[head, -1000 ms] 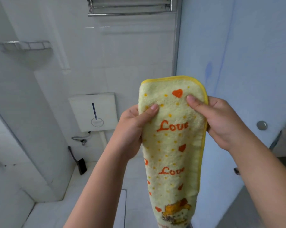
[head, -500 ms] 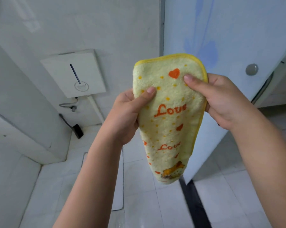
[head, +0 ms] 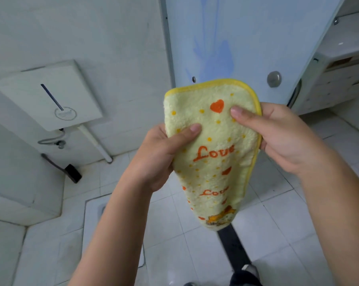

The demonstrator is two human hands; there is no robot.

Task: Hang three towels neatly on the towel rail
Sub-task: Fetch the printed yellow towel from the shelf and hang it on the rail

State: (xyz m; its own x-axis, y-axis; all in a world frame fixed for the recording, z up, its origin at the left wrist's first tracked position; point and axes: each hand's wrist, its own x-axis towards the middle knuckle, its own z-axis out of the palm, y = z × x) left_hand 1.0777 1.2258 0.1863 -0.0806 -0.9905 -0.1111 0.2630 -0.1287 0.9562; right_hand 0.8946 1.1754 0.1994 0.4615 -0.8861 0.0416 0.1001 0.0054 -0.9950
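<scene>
**Two hands hold up a small yellow towel**

The left hand (head: 164, 155) pinches the left side of the towel (head: 213, 153), thumb in front, fingers shut on it. The right hand (head: 281, 137) pinches the right edge the same way. The towel is folded and hangs down in the air between them, over the white tiled floor (head: 174, 234). It has orange hearts and the word "Love". Farther back are a white wall box (head: 48, 96) and a pale blue door (head: 246, 38).

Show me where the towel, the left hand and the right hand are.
towel (head: 213, 162), head view, middle of the cloth
left hand (head: 160, 157), head view, back of the hand
right hand (head: 286, 137), head view, back of the hand
</scene>
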